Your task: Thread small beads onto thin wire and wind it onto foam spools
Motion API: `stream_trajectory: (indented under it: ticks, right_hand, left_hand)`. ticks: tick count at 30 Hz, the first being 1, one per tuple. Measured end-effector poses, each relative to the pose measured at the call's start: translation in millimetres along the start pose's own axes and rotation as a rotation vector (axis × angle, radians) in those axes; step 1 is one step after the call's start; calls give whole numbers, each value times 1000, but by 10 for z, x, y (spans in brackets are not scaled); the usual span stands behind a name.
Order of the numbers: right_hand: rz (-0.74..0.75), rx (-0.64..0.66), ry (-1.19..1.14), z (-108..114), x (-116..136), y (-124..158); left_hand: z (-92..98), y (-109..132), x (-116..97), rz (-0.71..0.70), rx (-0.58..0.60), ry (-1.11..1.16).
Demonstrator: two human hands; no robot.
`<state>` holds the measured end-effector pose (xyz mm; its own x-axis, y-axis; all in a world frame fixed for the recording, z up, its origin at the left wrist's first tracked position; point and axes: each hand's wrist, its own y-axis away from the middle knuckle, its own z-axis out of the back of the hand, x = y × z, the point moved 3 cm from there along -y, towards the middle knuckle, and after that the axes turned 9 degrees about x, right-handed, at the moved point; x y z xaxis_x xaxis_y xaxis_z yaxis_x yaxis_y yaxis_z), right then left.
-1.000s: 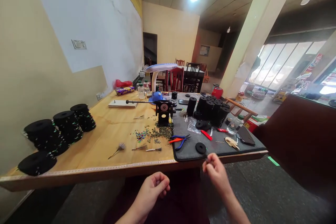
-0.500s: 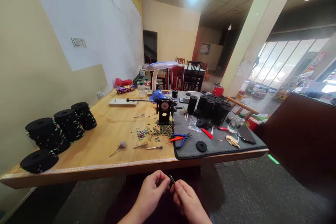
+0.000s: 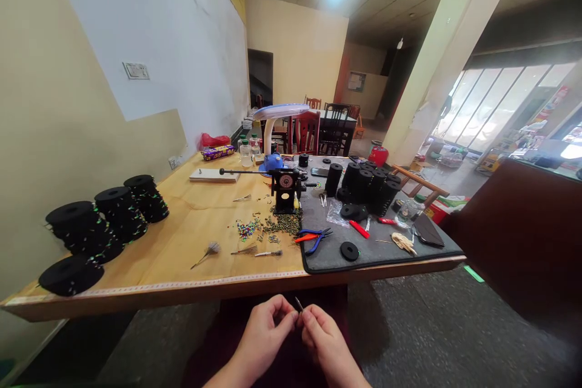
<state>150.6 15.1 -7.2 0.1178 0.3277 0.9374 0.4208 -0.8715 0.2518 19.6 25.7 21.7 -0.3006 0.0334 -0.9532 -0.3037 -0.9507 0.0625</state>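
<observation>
Slim dark tool, tip up and leaning leftward: it sits just before the table's near edge, pinched between thumb and fingers of the right hand. Close beside it, the left hand has thumb and forefinger drawn together; whether anything small is caught between them, I can't tell from where I stand.

Beyond the hands spreads the wooden table, a pale marked strip along its front. On the grey mat a black disc lies flat, with blue-handled pliers to its left, by the mat's edge. Past some bristly bundles on the wood, colourful beads are scattered beside a heap of small dark-and-gold pieces.

Black spools stand at the table's left end, flecked with little bits; dark rolls crowd the mat's right side. Behind the heap stands a black machine, its long rod reaching left, and behind that a blue-and-white lamp. Farthest off, chairs gather round another table.
</observation>
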Motion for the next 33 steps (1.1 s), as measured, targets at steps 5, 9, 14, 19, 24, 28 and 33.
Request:
stream_trajectory:
  ticks: [5, 9, 14, 19, 24, 28, 33]
  right_hand:
    - [30, -3, 14, 10, -29, -7]
    - [89, -121, 131, 199, 87, 32]
    - [207, -605, 735, 961, 592, 88]
    - [-188, -904, 1327, 1672, 1015, -63]
    - [-218, -889, 1392, 1892, 1103, -288]
    - [-147, -907, 1441, 1777, 1149, -247]
    - [300, -555, 1088, 966, 920, -65]
  left_hand:
    - [6, 5, -22, 6, 5, 21]
    - [15, -5, -20, 37, 26, 91]
    - [38, -34, -4, 107, 96, 375]
    - [95, -24, -32, 161, 123, 684]
    - [134, -45, -33, 216, 103, 925]
    - [163, -71, -38, 197, 121, 1088]
    - [178, -94, -124, 173, 185, 1253]
